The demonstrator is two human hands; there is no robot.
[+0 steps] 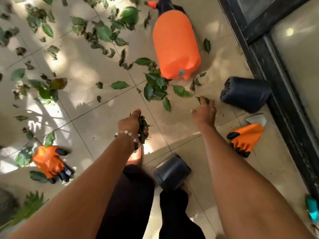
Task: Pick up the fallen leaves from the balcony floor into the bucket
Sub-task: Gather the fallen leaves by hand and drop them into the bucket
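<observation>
Your left hand (132, 124) grips a wad of leaves (143, 126). Right hand (205, 111) reaches, fingers spread, touching a leaf (200, 99). Light, limp: pinch it at the edge.

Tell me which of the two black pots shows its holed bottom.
The black pot by the door frame, lying on its side right of the right hand. The other pot by the legs shows none.
</observation>
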